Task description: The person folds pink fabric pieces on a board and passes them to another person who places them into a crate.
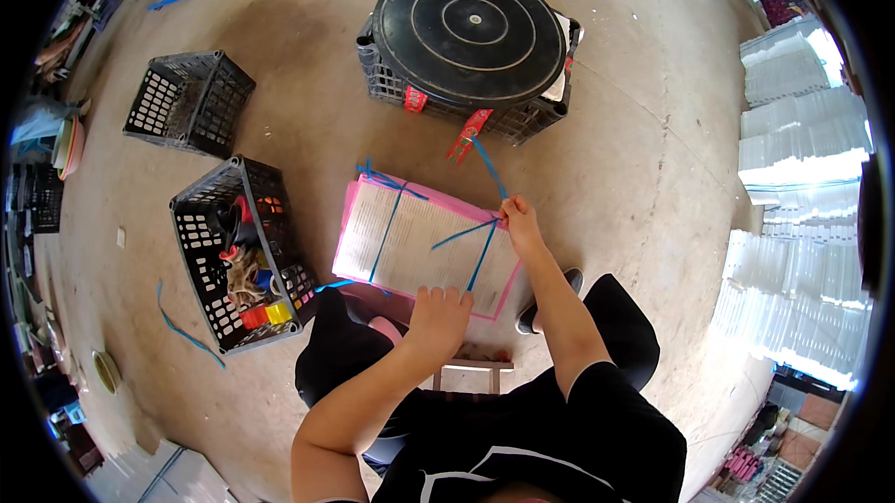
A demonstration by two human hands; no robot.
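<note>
A flat stack of printed sheets (368, 233) with pink edges lies before me, bound crosswise by blue straps. My right hand (522, 221) is closed on a blue strap (489, 167) at the stack's far right corner. One end of this strap rises away toward the black crate; another loose tail lies over the sheets. My left hand (438, 321) grips the near edge, fingertips on top beside where the right-hand strap runs down; its thumb is hidden. A knotted strap (371, 173) shows at the far left corner.
A black crate with a round black lid (466, 65) stands ahead. Left are a crate with tools and rope (233, 167) and another black crate (224, 83). A blue strap piece (182, 330) lies on the floor. Tall white stacks (802, 158) line the right side.
</note>
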